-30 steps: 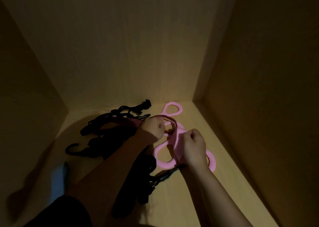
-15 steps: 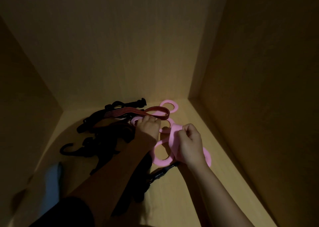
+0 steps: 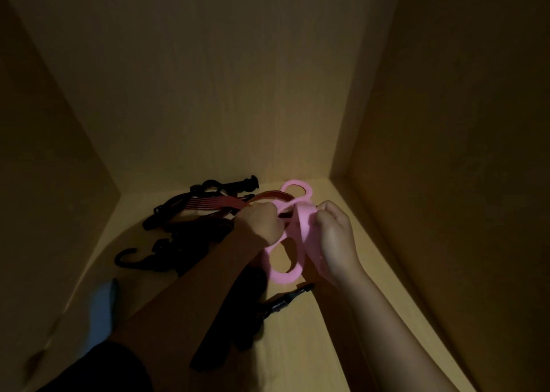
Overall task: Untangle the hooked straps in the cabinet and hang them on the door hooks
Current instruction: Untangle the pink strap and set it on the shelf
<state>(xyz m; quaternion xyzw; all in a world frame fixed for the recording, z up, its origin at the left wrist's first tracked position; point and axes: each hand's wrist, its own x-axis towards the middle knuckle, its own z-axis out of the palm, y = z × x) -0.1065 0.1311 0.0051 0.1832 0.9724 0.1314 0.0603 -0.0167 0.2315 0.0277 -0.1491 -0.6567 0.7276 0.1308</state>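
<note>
Straps [image 3: 205, 213] lie tangled; both hands grip the pink looped band [image 3: 300, 228].

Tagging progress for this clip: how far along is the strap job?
Done: nothing hung visibly; door hooks are out of view. In hand: left hand and right hand both grip the pink strap, apparently working it free of the red strap. Left: black hooked straps lie piled on the cabinet floor.

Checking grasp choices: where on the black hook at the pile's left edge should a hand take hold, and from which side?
Probably the thick shank of the black hook, not its thin curled tip. Come from above-left: it lies flat on the cabinet floor, bare on that side, with the tangle on its right.
</note>
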